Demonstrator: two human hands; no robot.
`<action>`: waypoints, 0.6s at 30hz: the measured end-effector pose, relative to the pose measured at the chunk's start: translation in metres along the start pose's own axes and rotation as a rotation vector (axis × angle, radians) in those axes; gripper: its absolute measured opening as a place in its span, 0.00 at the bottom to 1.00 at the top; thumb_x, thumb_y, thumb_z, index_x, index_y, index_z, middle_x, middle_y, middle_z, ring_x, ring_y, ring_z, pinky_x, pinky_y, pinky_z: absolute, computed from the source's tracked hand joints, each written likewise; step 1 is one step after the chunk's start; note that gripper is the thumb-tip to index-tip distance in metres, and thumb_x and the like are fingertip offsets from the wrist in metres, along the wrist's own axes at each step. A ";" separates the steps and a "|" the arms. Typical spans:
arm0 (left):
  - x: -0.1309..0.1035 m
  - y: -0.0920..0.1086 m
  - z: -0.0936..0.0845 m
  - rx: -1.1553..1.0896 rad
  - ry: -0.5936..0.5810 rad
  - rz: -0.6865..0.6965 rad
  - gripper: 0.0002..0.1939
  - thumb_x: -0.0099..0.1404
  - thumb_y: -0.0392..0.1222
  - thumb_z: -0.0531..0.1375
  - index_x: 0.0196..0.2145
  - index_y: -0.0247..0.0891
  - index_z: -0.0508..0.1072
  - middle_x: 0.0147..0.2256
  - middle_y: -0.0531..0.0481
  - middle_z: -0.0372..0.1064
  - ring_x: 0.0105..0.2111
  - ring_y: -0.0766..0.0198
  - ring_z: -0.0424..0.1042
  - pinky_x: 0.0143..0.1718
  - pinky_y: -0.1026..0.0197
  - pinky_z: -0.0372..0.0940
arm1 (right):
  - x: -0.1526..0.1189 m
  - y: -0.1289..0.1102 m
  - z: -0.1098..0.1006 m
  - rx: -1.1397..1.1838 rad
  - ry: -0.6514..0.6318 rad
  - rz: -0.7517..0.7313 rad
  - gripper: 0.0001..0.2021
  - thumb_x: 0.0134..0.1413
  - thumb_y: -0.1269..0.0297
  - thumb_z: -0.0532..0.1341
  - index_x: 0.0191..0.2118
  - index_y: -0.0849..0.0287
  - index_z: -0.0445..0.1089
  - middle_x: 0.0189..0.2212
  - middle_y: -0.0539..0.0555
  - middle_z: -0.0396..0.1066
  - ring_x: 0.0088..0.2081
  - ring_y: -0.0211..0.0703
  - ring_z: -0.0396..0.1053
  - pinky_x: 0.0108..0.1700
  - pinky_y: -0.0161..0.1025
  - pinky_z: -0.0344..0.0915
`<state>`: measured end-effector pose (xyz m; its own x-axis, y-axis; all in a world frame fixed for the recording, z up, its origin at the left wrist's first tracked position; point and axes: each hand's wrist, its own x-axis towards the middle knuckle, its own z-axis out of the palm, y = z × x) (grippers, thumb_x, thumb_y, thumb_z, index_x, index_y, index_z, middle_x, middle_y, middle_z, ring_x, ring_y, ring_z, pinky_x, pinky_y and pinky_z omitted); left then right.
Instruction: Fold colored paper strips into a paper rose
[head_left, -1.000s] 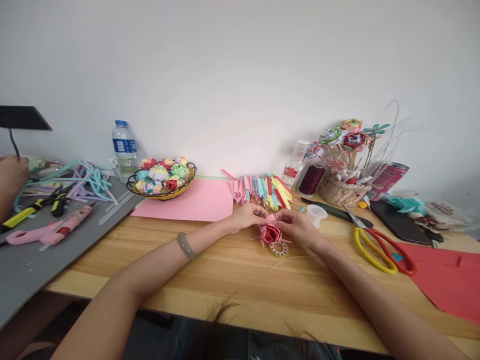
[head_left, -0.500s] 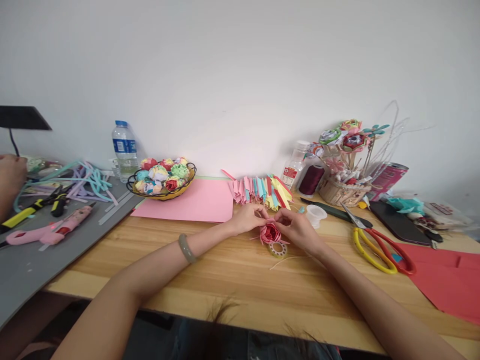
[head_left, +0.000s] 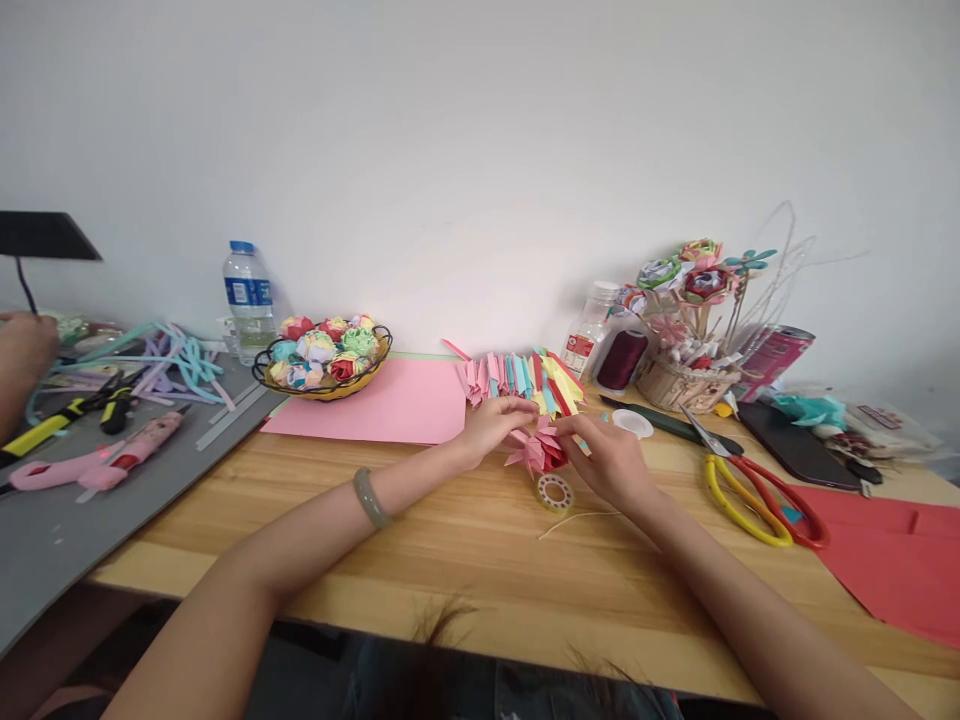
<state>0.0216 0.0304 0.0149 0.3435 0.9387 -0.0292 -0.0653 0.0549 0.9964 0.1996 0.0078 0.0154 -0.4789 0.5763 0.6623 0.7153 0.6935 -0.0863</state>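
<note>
A pink and red paper flower is between my two hands over the wooden table, tilted with its red centre toward the right. My right hand pinches its right side. My left hand, with a bangle on the wrist, has its fingers bent over the flower's upper left; its thumb is partly hidden. Just below the flower lies a small tape roll, and a thin string runs beside it. Folded paper pieces in pink, blue, yellow and red stand in a row behind.
Scissors and red paper lie right, near a white spool. Behind are a thread cone and flower basket. Left are pink paper, a bowl of paper flowers, a glue gun and another person's hand.
The flower has turned from facing up front to tilting right, showing its pink outer petals. My left fingers have lifted and spread over it slightly.
</note>
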 end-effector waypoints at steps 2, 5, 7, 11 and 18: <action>-0.001 0.000 0.001 0.002 -0.098 -0.053 0.12 0.53 0.38 0.57 0.35 0.32 0.73 0.33 0.45 0.70 0.26 0.68 0.68 0.26 0.66 0.62 | 0.002 0.000 -0.001 0.000 0.058 -0.065 0.05 0.55 0.70 0.53 0.29 0.57 0.64 0.34 0.55 0.72 0.35 0.41 0.68 0.33 0.36 0.61; -0.004 0.001 0.003 -0.061 -0.136 -0.028 0.12 0.51 0.35 0.58 0.36 0.33 0.72 0.33 0.47 0.69 0.30 0.68 0.67 0.29 0.67 0.62 | 0.004 0.001 -0.004 -0.031 0.152 -0.091 0.05 0.54 0.71 0.55 0.29 0.56 0.65 0.36 0.55 0.70 0.38 0.42 0.66 0.36 0.37 0.62; -0.006 0.004 0.005 -0.119 -0.101 0.042 0.12 0.50 0.35 0.59 0.36 0.35 0.72 0.35 0.48 0.69 0.31 0.68 0.67 0.31 0.66 0.61 | 0.005 0.001 -0.005 -0.079 0.203 -0.069 0.05 0.53 0.71 0.55 0.28 0.56 0.66 0.32 0.54 0.69 0.35 0.41 0.65 0.34 0.37 0.61; -0.009 0.006 0.009 -0.148 -0.087 0.083 0.11 0.48 0.40 0.62 0.31 0.34 0.71 0.30 0.51 0.67 0.28 0.70 0.65 0.30 0.65 0.60 | 0.004 0.001 -0.005 -0.099 0.228 -0.018 0.06 0.52 0.69 0.56 0.26 0.57 0.66 0.28 0.53 0.67 0.32 0.41 0.64 0.31 0.36 0.60; -0.002 -0.003 0.008 -0.191 0.061 0.170 0.12 0.44 0.41 0.66 0.26 0.33 0.71 0.28 0.51 0.67 0.31 0.68 0.66 0.38 0.61 0.60 | 0.007 -0.011 -0.004 0.363 0.068 0.393 0.07 0.54 0.59 0.54 0.33 0.57 0.62 0.23 0.50 0.62 0.23 0.36 0.60 0.24 0.34 0.58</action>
<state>0.0288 0.0257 0.0126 0.2556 0.9584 0.1272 -0.2949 -0.0480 0.9543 0.1910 0.0023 0.0239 -0.1680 0.8015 0.5739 0.6059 0.5432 -0.5813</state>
